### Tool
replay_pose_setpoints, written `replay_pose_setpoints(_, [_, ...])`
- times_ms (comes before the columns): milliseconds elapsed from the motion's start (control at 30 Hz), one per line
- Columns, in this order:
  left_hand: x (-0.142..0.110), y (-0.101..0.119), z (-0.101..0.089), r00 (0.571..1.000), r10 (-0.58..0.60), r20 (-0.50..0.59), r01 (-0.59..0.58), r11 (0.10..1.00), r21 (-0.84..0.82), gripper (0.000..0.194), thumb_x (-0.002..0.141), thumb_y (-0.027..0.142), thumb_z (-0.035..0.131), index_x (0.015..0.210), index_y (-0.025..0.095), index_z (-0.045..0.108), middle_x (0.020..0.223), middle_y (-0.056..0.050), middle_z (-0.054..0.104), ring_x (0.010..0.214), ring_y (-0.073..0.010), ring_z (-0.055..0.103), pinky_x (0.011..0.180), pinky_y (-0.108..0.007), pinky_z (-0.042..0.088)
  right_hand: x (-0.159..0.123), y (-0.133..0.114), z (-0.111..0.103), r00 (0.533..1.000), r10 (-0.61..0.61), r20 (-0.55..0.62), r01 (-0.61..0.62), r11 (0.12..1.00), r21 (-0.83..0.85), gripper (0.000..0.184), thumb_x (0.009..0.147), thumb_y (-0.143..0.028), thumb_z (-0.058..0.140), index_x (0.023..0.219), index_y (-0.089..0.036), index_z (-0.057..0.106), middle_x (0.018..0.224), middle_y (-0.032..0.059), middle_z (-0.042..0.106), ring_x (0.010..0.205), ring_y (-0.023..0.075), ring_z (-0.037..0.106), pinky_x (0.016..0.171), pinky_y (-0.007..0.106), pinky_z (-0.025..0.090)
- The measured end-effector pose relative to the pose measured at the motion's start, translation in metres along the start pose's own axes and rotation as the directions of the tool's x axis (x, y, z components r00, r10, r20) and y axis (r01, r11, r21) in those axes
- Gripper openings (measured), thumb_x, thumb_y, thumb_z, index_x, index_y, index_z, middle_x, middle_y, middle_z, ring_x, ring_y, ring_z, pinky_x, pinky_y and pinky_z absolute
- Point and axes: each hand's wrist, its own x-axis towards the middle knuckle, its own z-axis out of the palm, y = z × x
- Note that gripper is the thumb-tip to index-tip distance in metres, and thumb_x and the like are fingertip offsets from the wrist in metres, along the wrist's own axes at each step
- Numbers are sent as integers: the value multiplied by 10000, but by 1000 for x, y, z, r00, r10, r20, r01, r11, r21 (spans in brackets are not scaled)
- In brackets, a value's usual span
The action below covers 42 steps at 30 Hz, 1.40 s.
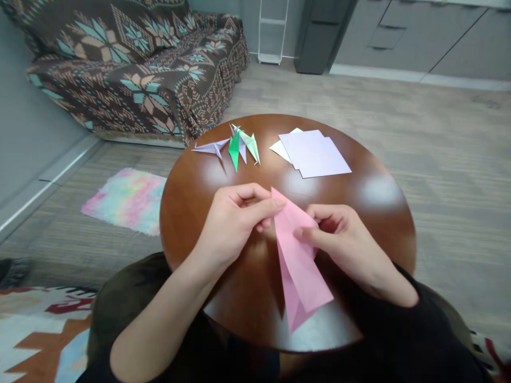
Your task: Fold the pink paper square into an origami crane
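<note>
A partly folded sheet of pink origami paper [297, 255] is held above the near half of the round table, its lower layers fanned apart. My left hand [243, 213] pinches its upper left corner between thumb and fingers. On the right edge, my right hand [335, 229] grips the paper, thumb on top and fingers behind, partly hidden. Beyond my left hand lie several folded paper cranes: a lilac one [213, 147], a dark green one [235, 149] and a pale green one [250, 143] among them.
The glossy brown round table [191, 213] stands before me. Flat lilac paper sheets [319, 154] overlap a pale sheet [281, 150] at its far right. A patterned covered sofa [159, 80] is at the back left, with a fluffy pastel mat [128, 201] on the floor.
</note>
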Motion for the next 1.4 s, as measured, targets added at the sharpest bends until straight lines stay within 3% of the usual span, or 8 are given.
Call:
replay_pose_setpoints(133, [0,-2,0,998,-40,40,42,999,-25,202,744,231,857,664,158,687,597,35,593,504,-62,458,488,-198,352,-1,1,-1,1000,-21,4,21,999,-33,226,821,-218,719,648,-179,578,615,-34,523,589,116,440,556,265,299])
replay_pose_setpoints(267, [-4,-6,6,986,-104,131,107,994,-15,167,737,229,857,755,141,715,686,12,651,560,-70,496,518,-195,355,0,3,0,995,-65,-72,67,998,14,259,838,-242,739,657,-188,562,619,-36,518,589,119,444,562,273,301])
replay_pose_setpoints(467, [-4,-7,9,994,-92,56,99,986,-135,238,716,209,824,644,152,604,558,62,501,507,-51,376,504,-194,292,-1,4,3,995,-86,-44,83,995,-57,253,856,-224,720,651,-193,575,612,-23,555,589,134,464,562,289,297])
replay_pose_setpoints(633, [-3,-6,7,993,-104,58,113,977,-180,236,709,165,786,623,157,566,551,63,477,506,-50,349,499,-195,261,-3,3,4,997,-71,-29,68,994,-91,260,857,-228,713,643,-200,567,601,-19,568,583,141,468,554,292,300])
replay_pose_setpoints(1133, [7,0,-3,991,-42,-128,1,952,-307,166,715,176,816,688,139,656,563,54,473,525,-47,370,493,-168,287,-3,3,6,999,-21,46,26,994,-111,221,843,-188,664,652,-186,553,600,-42,503,575,119,449,554,281,277])
replay_pose_setpoints(1233, [3,-1,-1,998,-39,-45,29,980,-194,170,778,267,804,788,140,690,599,40,530,551,-69,442,500,-178,333,-1,4,4,999,-40,6,40,994,-102,211,827,-201,681,658,-183,557,605,-44,498,580,115,433,551,273,282])
replay_pose_setpoints(1333, [-3,-2,4,990,-79,119,74,996,41,179,753,232,835,771,125,693,624,27,598,540,-75,479,501,-192,366,0,3,2,998,-57,-18,55,994,-95,209,819,-228,700,665,-177,569,619,-40,509,593,114,432,551,264,298])
replay_pose_setpoints(1400, [-5,-3,7,980,-108,166,92,990,102,166,757,214,834,753,114,702,649,15,635,555,-83,510,510,-194,386,0,3,2,999,-45,-16,44,996,-73,207,824,-255,703,679,-171,582,631,-37,514,596,112,426,549,260,297])
